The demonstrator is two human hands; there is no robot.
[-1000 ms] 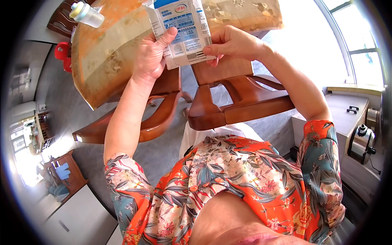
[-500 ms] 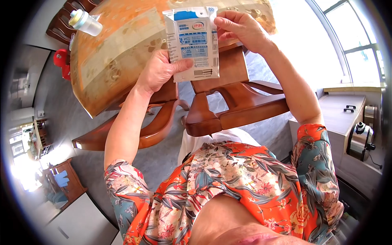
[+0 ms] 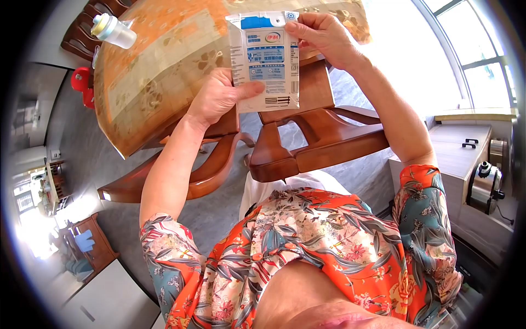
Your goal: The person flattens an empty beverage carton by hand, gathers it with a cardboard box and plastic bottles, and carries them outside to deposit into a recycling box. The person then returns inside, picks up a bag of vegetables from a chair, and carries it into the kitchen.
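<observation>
A white and blue milk carton [image 3: 266, 66] is upright before me, its printed face towards me and a small round spot near its top edge. My left hand [image 3: 222, 97] is closed on its lower left side, with the thumb lying across the front and the other fingers hidden behind. At the upper right corner, my right hand [image 3: 324, 39] pinches the carton with thumb and forefinger. Beyond the carton lies the patterned tabletop [image 3: 164, 71].
A clear bottle with a pale yellow lid [image 3: 114, 30] stands on the table's far left. Wooden chairs [image 3: 318, 145] are between me and the table. A red object [image 3: 82, 82] is past the left edge. A grey cabinet [image 3: 457, 145] is at right, under a window.
The carton and both hands have shifted slightly right. My right thumb now lies on the carton's top corner, where before it was at the side edge.
</observation>
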